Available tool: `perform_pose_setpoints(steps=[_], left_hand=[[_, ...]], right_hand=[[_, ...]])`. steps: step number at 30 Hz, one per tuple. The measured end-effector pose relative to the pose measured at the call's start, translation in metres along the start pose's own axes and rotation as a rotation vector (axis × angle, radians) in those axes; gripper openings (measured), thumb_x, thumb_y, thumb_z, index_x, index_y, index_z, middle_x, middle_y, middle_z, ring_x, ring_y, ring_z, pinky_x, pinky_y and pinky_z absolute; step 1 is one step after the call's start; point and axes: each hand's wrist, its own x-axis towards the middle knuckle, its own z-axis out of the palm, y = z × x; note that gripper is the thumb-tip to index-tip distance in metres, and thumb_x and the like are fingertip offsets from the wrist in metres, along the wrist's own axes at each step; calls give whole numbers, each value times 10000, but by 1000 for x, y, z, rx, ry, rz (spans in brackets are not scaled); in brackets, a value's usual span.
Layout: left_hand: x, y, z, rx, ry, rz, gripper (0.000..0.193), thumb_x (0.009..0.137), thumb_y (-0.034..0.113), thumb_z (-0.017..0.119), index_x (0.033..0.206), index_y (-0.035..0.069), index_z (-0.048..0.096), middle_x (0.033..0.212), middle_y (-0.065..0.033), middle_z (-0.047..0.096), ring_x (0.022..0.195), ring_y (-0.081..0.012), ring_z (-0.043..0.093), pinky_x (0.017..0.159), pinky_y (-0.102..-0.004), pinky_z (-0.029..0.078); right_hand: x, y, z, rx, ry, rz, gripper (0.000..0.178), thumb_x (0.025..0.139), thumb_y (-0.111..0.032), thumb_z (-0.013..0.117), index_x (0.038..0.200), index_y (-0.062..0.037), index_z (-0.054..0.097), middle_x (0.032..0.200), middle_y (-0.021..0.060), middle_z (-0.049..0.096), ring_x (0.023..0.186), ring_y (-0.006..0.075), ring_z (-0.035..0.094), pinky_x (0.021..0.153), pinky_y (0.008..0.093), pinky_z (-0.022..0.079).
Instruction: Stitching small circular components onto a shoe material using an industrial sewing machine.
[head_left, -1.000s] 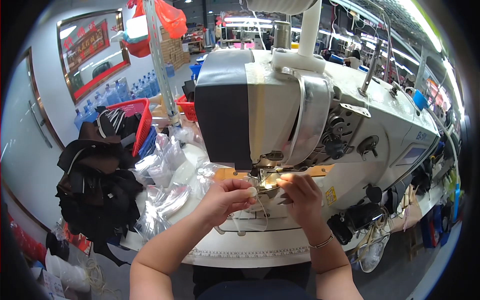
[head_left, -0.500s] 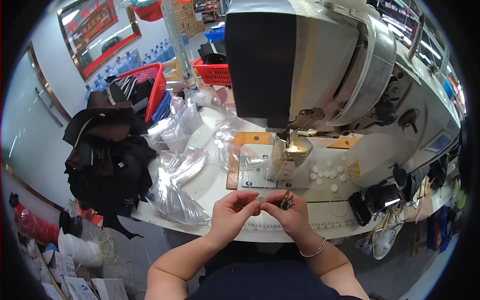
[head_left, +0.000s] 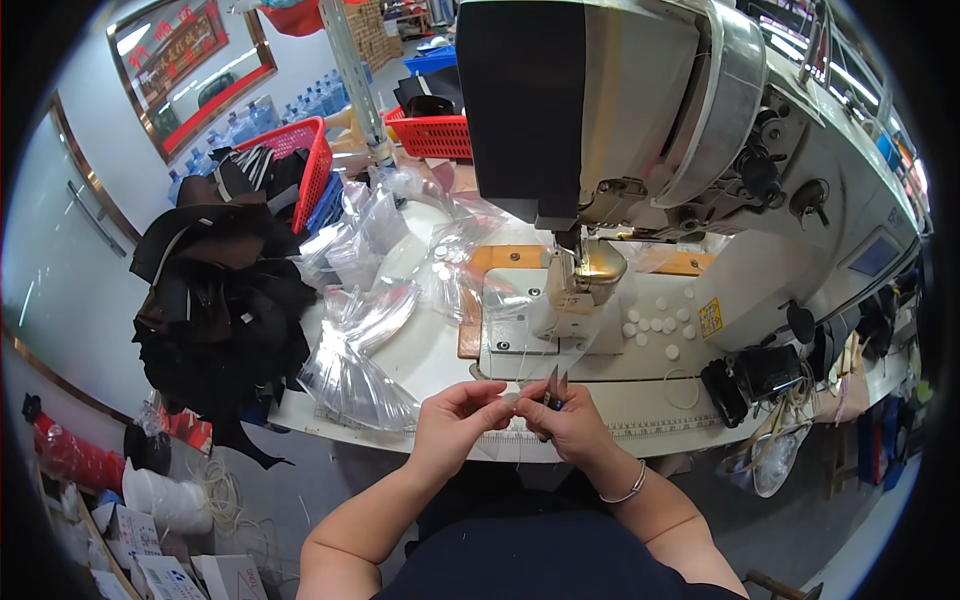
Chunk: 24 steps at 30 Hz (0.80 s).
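Note:
My left hand (head_left: 452, 424) is closed in a pinch, with a small pale round disc (head_left: 511, 397) between thumb and fingers. Against it, from the other side, come the fingertips of my right hand (head_left: 582, 428). That hand is wrapped round a pair of thread snips (head_left: 556, 384), whose two dark blades point away from me, slightly apart. Both hands hover over the front edge of the white sewing table (head_left: 410, 265). Just beyond them stands the post of an industrial sewing machine (head_left: 588, 272), with fine threads trailing from it toward my hands.
Several white discs (head_left: 657, 325) lie right of the machine post. Clear plastic bags (head_left: 362, 372) cover the table's left part, beside a heap of black fabric pieces (head_left: 225, 320). Red baskets (head_left: 318, 165) stand behind. A black box-like device (head_left: 765, 373) sits at right.
The snips have swung up in my right hand, so their blades now stand out clearly above the fingers. The view has shifted slightly; both hands stay together at the disc.

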Motion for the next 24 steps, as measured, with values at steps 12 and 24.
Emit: perform_pose_setpoints(steps=[12,24], left_hand=[[-3,-12,-11,-64,1,-73,120,794,61,636,868,-9,573,764,-48,609,685,-92,568,632,-209,463],[-7,-22,-12,-160,-51,-82,121,784,61,644,862,1,574,798,-47,615,750,-95,574,715,-213,454]], right_hand=[[-10,0,14,282,123,116,125,804,-41,617,920,9,612,703,21,592,572,70,460,513,197,347],[-14,18,15,46,87,-30,97,800,-77,644,848,5,625,757,33,634,695,70,565,646,201,451]])
